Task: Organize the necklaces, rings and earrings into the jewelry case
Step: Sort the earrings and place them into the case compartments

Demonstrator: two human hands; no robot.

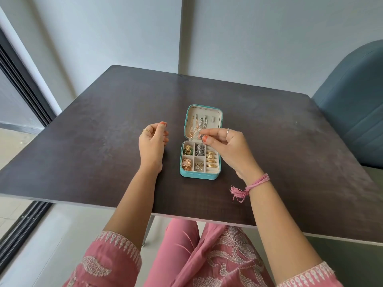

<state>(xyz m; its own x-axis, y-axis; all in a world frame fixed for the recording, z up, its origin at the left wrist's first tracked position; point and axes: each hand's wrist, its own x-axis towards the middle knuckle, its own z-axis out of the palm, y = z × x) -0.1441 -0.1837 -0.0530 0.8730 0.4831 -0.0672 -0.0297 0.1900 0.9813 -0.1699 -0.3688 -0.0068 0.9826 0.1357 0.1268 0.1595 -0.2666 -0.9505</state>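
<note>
A small teal jewelry case (199, 176) lies open on the dark table (103, 141). In its lid a rose-gold necklace (193, 127) and a silver necklace (202, 126) hang from hooks. My right hand (226, 149) pinches the silver necklace's chain over the hinge, and its pendant hangs into the top middle compartment. Gold rings (212, 158) fill the right ring rolls. Earrings (187, 163) sit in the left and lower middle compartments. My left hand (153, 143) rests on the table left of the case with loosely curled fingers, holding nothing.
A blue chair (356, 112) stands at the table's right side. A wall rises behind the table's far edge. A dark sliding door track (22, 79) runs along the left. My knees are under the near table edge.
</note>
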